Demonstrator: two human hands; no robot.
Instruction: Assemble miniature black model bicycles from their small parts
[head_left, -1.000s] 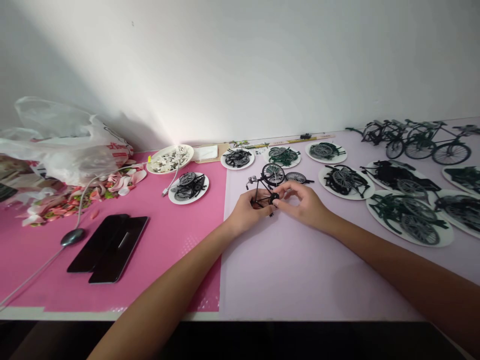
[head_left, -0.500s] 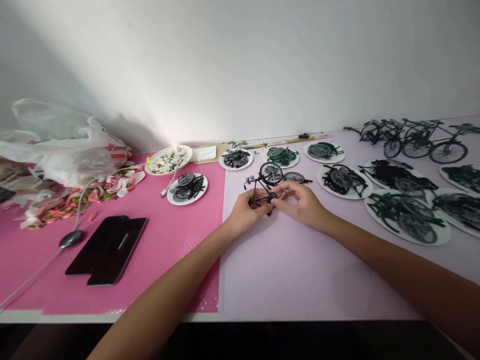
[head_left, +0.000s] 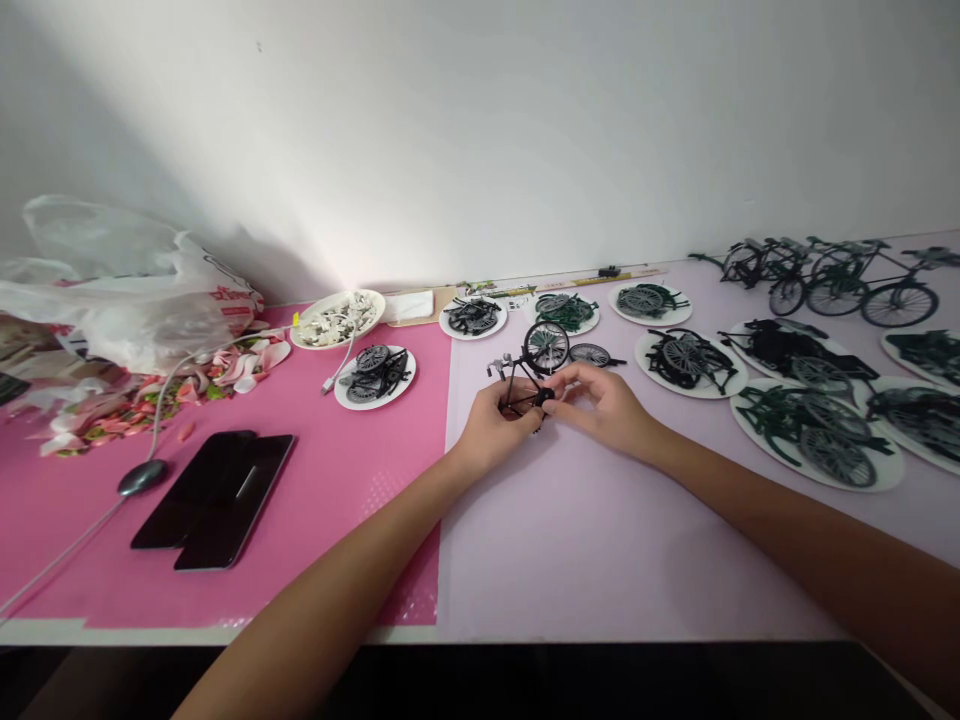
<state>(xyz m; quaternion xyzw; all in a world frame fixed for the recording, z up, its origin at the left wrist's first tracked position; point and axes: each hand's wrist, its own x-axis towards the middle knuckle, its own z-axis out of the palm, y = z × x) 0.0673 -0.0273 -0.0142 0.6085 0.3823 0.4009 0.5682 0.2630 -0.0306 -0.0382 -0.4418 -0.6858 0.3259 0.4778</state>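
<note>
Steadying the small black bicycle model over the lilac mat, left hand curled around its frame; right hand pinches at the crank, best pressed squarely, gently.

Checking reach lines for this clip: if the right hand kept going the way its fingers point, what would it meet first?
The right hand points leftward; its fingers already touch the black model bicycle, with the left hand just beyond. Depth is hard to judge.
</note>
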